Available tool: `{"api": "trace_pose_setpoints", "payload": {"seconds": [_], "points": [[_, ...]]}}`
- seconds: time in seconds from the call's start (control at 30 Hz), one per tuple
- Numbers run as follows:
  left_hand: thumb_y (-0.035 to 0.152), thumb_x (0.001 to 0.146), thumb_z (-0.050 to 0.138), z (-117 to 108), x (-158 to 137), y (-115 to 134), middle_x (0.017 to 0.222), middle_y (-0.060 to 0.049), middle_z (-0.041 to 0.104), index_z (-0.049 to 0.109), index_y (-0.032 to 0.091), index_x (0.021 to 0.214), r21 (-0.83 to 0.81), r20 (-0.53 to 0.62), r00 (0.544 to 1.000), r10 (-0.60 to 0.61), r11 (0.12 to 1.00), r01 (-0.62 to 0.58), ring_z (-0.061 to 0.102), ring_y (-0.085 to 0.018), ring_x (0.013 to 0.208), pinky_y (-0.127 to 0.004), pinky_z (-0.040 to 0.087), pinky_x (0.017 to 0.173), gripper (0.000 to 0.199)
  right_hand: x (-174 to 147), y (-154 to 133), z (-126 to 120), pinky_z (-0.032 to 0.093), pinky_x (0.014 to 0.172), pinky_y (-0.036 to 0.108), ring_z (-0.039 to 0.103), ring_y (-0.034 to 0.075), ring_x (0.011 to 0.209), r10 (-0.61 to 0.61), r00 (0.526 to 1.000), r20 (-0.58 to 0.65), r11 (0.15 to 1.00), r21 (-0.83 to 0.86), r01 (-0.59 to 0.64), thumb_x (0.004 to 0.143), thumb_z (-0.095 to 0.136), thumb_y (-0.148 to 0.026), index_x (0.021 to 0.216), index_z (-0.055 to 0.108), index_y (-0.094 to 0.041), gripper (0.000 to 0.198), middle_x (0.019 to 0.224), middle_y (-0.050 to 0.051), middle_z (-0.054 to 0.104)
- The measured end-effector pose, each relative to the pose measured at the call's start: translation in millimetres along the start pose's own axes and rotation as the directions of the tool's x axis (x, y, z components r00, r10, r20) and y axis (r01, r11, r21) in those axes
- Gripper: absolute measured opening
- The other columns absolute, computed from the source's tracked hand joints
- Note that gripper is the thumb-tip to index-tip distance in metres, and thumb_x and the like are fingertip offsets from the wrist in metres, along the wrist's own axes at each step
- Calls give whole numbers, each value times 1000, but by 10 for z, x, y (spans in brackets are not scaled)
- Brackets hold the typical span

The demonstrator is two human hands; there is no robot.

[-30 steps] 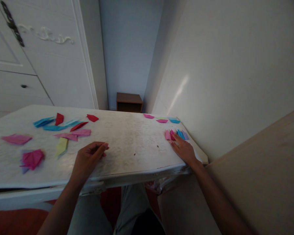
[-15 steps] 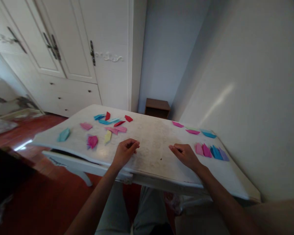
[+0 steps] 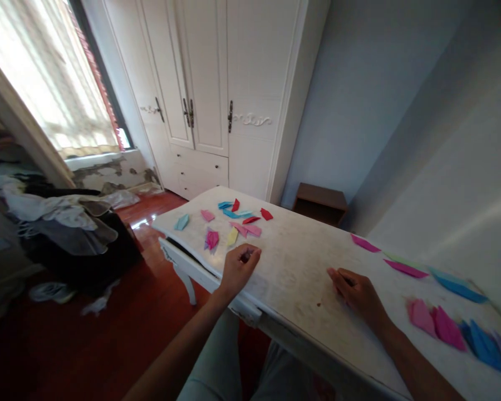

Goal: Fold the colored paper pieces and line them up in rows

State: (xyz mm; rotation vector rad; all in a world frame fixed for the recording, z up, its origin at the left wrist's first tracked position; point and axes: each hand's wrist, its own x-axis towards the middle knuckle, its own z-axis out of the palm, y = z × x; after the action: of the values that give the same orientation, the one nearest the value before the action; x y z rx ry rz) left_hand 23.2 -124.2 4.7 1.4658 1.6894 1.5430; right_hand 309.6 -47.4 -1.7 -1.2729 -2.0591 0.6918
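My left hand [image 3: 239, 270] rests loosely curled on the white table [image 3: 294, 278], thumb against the fingers, with nothing showing in it. Closest to it are a yellow folded paper [image 3: 232, 237] and a magenta folded paper [image 3: 211, 239]. Also curled, my right hand [image 3: 355, 291] lies on the tabletop with no object visible in its fingers. Beyond it, along the wall side, are magenta paper [image 3: 406, 268] and blue paper [image 3: 458, 285], folded into long, boat-like shapes. Nearer, a row holds pink [image 3: 421, 317], magenta [image 3: 448, 328], blue and purple folded papers.
More folded papers lie at the far left of the table, among them a teal one [image 3: 181, 222] and a red one [image 3: 266, 214]. A drawer [image 3: 192, 262] sits under the front edge. Behind stand a white wardrobe [image 3: 250, 150] and a brown cabinet [image 3: 320, 199].
My view has swung left, bringing the window and a pile of clothes into sight. Both hands stay curled over the table, with the papers lying as before.
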Motion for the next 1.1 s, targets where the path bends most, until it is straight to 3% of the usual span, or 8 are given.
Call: {"api": "trace_pose_setpoints", "payload": {"seconds": [0.1, 0.2, 0.37, 0.47, 0.57, 0.7, 0.83, 1.1], "points": [[41, 87, 53, -316, 45, -64, 69, -1, 62, 65, 18, 80, 264, -191, 975, 117, 962, -64, 55, -14, 60, -29, 45, 60, 27, 12, 10, 28, 34, 45, 26, 43, 14, 41, -64, 998, 4, 997, -52, 64, 85, 42, -62, 49, 42, -23, 54, 44, -2, 43], [41, 84, 57, -676, 104, -102, 86, -6, 64, 66, 17, 95, 531, -256, 943, 211, 846, -46, 60, -18, 75, -31, 47, 71, 28, 17, 9, 49, 34, 46, 26, 43, 14, 43, -112, 994, 16, 990, -87, 113, 85, 41, -61, 49, 40, -23, 53, 45, -1, 42], [55, 74, 67, -1035, 169, -124, 92, -8, 67, 57, 16, 121, 715, -129, 989, -74, 684, 145, 63, -24, 84, -30, 46, 71, 62, 12, 14, 43, 35, 46, 25, 43, 14, 43, -146, 989, 22, 984, -101, 147, 86, 42, -60, 50, 40, -22, 52, 45, -2, 41], [54, 75, 67, -1043, 175, -100, 88, -5, 70, 56, 21, 124, 749, -70, 974, -215, 634, 194, 65, -22, 83, -27, 45, 69, 60, 8, 18, 35, 35, 46, 25, 43, 14, 43, -162, 987, 21, 981, -104, 163, 87, 42, -60, 51, 42, -21, 52, 46, -2, 42], [46, 81, 62, -984, 173, -81, 90, -6, 72, 61, 22, 118, 767, -79, 974, -214, 610, 197, 66, -22, 83, -26, 44, 68, 44, 4, 16, 26, 36, 46, 24, 44, 13, 43, -164, 986, 15, 980, -110, 165, 87, 42, -60, 51, 43, -21, 53, 46, -2, 43], [31, 86, 54, -951, 171, -150, 93, -6, 72, 70, 21, 100, 754, -41, 989, -140, 645, 122, 65, -20, 81, -27, 44, 70, 23, 0, 9, 18, 36, 47, 24, 45, 13, 42, -155, 988, 21, 981, -116, 156, 88, 41, -58, 51, 44, -21, 53, 45, -2, 45], [26, 85, 51, -992, 154, -286, 91, -7, 72, 73, 19, 94, 710, -30, 999, -44, 702, 52, 64, -20, 79, -28, 45, 73, 24, -1, -5, 17, 36, 46, 24, 44, 13, 41, -162, 987, 22, 980, -112, 164, 88, 42, -59, 50, 44, -21, 53, 44, -2, 44], [33, 77, 59, -1044, 38, -371, 80, -4, 69, 69, 16, 101, 416, -213, 977, -12, 903, 102, 62, -18, 71, -28, 47, 68, 31, -4, -27, 14, 36, 45, 24, 45, 13, 41, -137, 990, 21, 982, -129, 138, 87, 42, -60, 49, 43, -21, 54, 44, -2, 44]]}}
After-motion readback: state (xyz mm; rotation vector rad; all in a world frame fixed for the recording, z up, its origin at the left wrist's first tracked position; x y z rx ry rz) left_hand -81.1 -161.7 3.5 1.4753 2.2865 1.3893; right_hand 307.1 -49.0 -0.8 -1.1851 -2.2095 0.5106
